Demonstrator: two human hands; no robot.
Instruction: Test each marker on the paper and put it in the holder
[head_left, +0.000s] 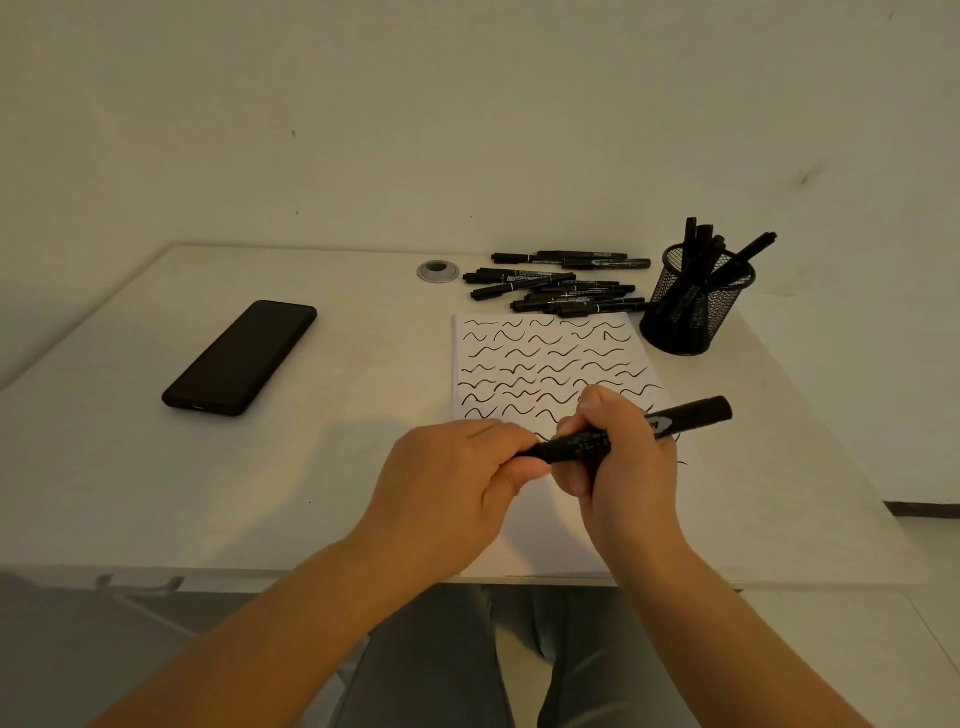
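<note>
nearest the camera were grey trousers on the person's legs, seen below the front edge of a pale, cream-coloured flat tabletop. two bare forearms reached up over that edge. the left hand had its fingers curled round the left end of a black felt marker, and the right hand gripped the barrel of the same marker with fingers and thumb wrapped about it, so both hands held it at once. the marker lay nearly level, tilted slightly up to the right, its thicker end sticking out past the right hand. whether the cap was on or off could not be told.

the hands hovered over the near half of a white sheet of paper, which lay flat on the table and carried rows of short black wavy strokes. to the left, well apart from the sheet, a black smartphone lay at an angle, screen dark.

beyond the paper's far edge was a loose pile of black markers, lying flat. just right of it stood a black wire-mesh cylindrical holder with several black markers leaning inside. left of the pile a round grey cable grommet sat in the tabletop.

behind the table rose a plain off-white wall with a few small dark marks, dimly lit.
</note>
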